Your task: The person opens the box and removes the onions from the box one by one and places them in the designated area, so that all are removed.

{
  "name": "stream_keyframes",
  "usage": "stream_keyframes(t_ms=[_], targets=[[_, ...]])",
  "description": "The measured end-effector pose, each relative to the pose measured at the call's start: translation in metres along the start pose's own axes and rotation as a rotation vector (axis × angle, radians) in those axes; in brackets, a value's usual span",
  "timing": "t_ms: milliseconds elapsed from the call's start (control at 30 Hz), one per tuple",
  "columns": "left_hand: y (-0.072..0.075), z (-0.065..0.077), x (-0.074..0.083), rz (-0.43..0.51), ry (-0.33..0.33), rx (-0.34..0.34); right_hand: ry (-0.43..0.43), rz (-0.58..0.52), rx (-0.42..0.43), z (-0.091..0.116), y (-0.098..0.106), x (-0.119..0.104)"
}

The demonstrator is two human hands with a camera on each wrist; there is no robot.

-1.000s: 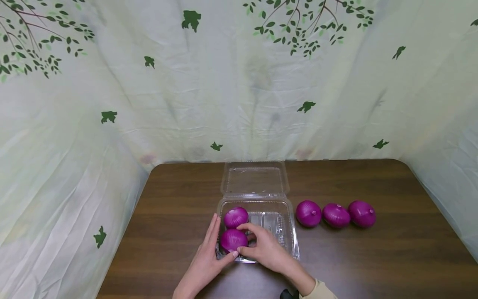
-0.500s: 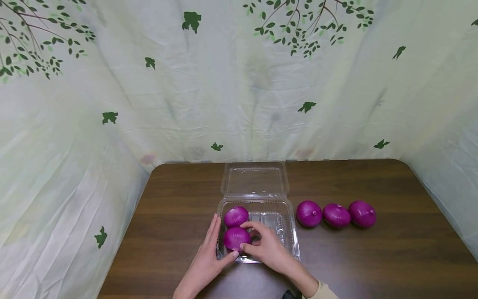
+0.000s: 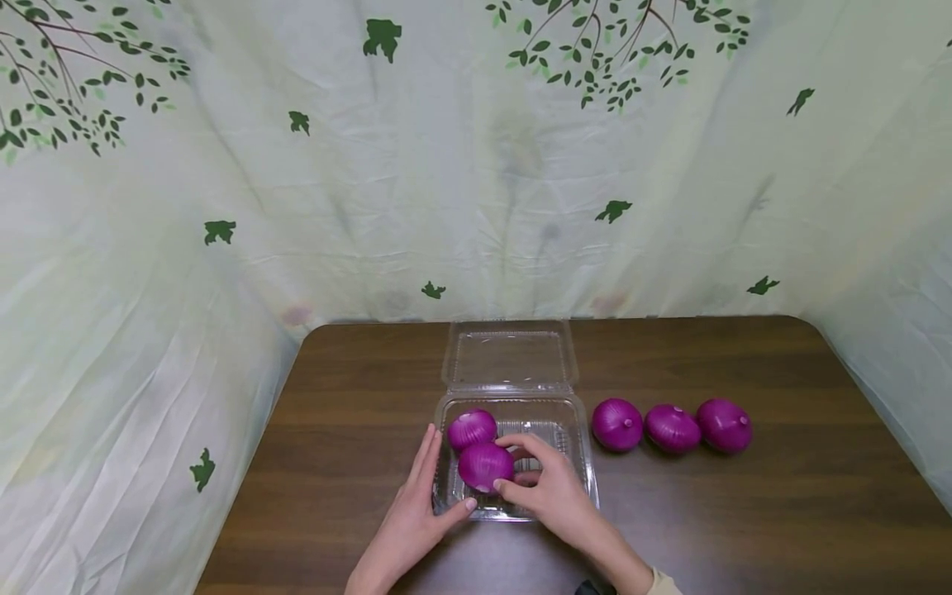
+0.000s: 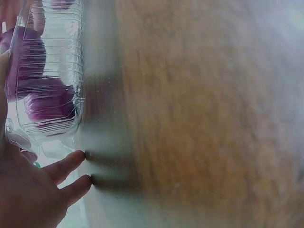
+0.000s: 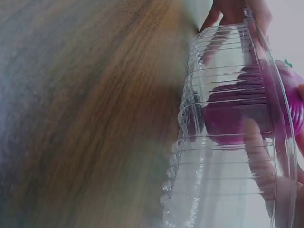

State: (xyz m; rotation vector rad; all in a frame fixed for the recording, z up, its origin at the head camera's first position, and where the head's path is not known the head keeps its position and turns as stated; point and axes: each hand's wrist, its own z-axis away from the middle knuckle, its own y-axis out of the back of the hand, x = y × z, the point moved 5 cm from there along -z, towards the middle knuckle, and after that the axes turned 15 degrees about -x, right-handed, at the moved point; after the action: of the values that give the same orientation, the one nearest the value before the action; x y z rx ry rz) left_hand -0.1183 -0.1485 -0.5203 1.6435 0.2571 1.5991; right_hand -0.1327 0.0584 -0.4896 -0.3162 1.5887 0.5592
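A clear plastic clamshell container [image 3: 583,450] lies open on the table, holding two purple-red onions. My right hand [image 3: 558,500] pinches the nearer onion [image 3: 485,467] between thumb and fingers at its right side. That onion sits over the container's left half, overlapping the farther onion [image 3: 472,427] in the head view. My left hand [image 3: 407,508] is spread along the container's left wall, its fingers straight and its thumb near the front rim. In the left wrist view, two fingertips of the left hand [image 4: 33,194] reach down to the table beside the ribbed container wall [image 4: 52,61].
To the right of the container, a row of three more onions, one upright onion [image 3: 616,426], a middle onion [image 3: 673,429] and an end onion [image 3: 724,426], rests on the brown wooden table [image 3: 744,521]. The container's lid [image 3: 511,355] lies folded back toward the leaf-printed curtain [image 3: 513,207].
My right hand has moved the nearer onion to the right and slightly away from me, off the container's left wall. The left hand has stayed in place.
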Motion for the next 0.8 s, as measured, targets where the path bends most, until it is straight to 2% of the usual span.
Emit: stream_keyframes(t_ms=[233, 800], targets=[[0.000, 0.000, 0.001, -0.009, 0.012, -0.001, 0.087, -0.040, 0.029, 0.008, 0.007, 0.000], [-0.001, 0.000, 0.000, -0.024, 0.017, 0.009, 0.220, -0.013, 0.181, 0.040, 0.029, -0.010]])
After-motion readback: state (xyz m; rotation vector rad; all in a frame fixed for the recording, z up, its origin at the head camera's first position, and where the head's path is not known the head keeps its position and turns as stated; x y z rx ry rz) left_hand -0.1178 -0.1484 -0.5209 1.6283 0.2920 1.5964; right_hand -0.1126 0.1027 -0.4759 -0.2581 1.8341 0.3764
